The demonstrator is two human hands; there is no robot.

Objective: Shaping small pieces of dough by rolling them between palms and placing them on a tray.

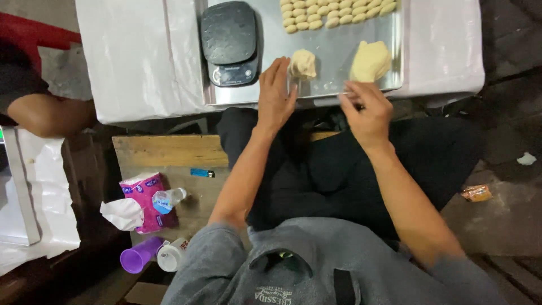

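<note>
- The left hand (pixel 275 93), just above the centre of the frame, lies flat with fingers released and spread on the near edge of the metal tray (pixel 333 53); its fingertips are just beside the small dough lump (pixel 303 63).
- The right hand (pixel 367 110), right of centre, has its fingers curled and pinched together over the tray's near rim; whether they grasp anything I cannot tell.
- The larger dough lump (pixel 370 61) sits on the tray just above the right hand, near the tray's right end.
- Rows of small shaped dough pieces (pixel 333 14) line the tray's far side at the top edge of the frame.
- A black kitchen scale (pixel 230 42) rests on the tray's left end, top centre.
- At lower left, on a wooden board (pixel 169 151): a pink tissue pack (pixel 144 195) with white tissue sticking out, a small plastic bottle (pixel 168 199) with a blue label lying on it, a purple cup (pixel 139 255) and a blue lighter (pixel 201 173).
- An orange wrapper (pixel 477 193) lies on the floor at right.
- Another person's arm (pixel 48 113) shows at the left edge.
</note>
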